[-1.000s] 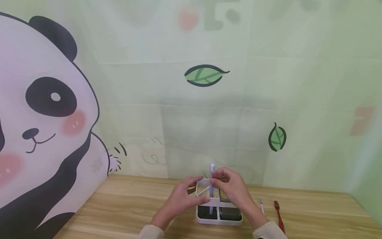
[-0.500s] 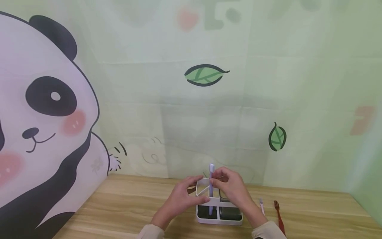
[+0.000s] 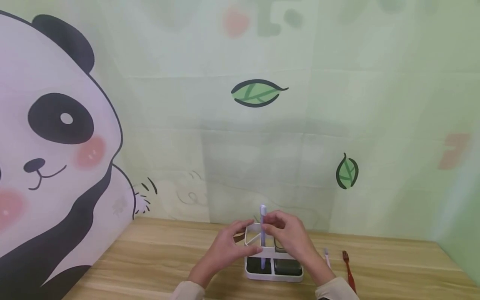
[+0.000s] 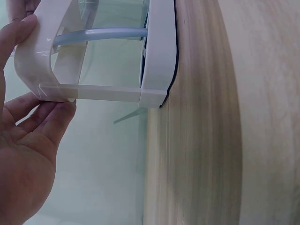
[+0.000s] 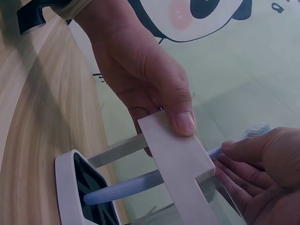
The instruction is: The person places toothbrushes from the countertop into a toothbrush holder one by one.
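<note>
Bench with a wood-grain top carries everything here. Midway between its far corners, a little short of the far edge, stands a white toothbrush holder, an upper frame on posts over a dark-floored base. It looks like light, stiff plastic, likely to slide or tip if pushed high up, so the frame is the place to brace it. The left hand grips it there, thumb on the front and fingertips on the left side. The right hand, near the left but apart from it, pinches a lavender toothbrush just below the head. What seems a clear cup sits in the holder's right half (glass or plastic, I cannot tell, so best not knocked). The toothbrush stands nearly upright in the left half, head up, lower end down at the base; it should be light, stiff and smooth, easily turned between fingertips, with the upper handle the best hold. Toward the bench's right edge lie a red fork and, smaller in view, another brush, partly behind the right forearm.
</note>
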{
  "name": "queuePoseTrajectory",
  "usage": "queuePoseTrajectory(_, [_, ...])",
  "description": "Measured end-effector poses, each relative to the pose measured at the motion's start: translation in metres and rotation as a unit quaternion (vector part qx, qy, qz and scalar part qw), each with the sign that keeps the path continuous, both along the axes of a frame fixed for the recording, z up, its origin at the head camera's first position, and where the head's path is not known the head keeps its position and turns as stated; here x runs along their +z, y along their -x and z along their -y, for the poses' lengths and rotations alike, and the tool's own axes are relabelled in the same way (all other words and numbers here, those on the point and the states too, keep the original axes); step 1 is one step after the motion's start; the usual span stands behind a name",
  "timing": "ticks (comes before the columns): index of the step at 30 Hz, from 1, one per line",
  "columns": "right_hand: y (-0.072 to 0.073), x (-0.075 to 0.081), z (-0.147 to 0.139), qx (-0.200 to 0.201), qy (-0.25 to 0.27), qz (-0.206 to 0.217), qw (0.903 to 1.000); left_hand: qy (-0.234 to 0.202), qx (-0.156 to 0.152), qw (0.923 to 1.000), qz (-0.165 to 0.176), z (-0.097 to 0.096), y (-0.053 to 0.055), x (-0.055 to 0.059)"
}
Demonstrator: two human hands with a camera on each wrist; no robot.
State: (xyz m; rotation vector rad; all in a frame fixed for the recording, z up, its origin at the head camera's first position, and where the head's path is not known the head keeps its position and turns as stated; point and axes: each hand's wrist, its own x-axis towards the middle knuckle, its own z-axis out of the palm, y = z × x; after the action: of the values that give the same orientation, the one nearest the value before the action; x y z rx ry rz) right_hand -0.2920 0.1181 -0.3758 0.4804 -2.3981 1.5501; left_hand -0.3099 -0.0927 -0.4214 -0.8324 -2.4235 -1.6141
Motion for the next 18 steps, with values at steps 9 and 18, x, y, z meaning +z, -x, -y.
queuePoseTrajectory(9, [-0.001, 0.003, -0.008, -0.005, 0.005, 0.008, 0.9999, -0.008, -0.008, 0.9999, -0.001, 0.001, 0.0, 0.001])
queuePoseTrajectory(18, [-0.008, 0.011, -0.027, -0.015, 0.003, 0.007, 0.9999, -0.009, -0.003, 0.9999, 0.003, 0.001, -0.002, 0.002])
